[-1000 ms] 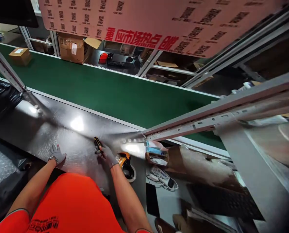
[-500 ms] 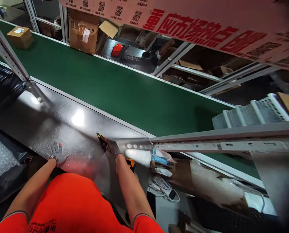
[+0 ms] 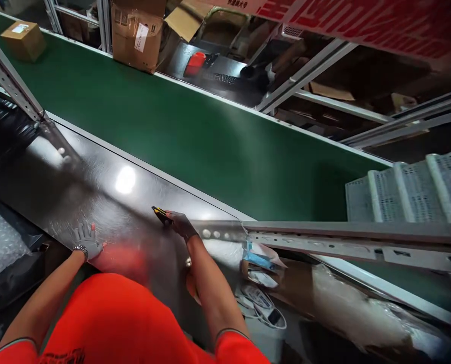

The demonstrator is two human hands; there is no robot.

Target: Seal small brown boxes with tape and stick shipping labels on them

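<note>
Resting flat on the steel worktop, the gloved left hand has its fingers spread. Further out, the gloved right hand curls its fingers around a yellow-and-black utility knife, tip jutting past them. Beyond the fingertips runs the green conveyor belt, a cardboard box far off.

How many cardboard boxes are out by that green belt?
2. A small sealed box sits on the green belt at far left; a larger labelled box stands just beyond the belt's far edge. Others may be hidden among the shelves behind.
</note>
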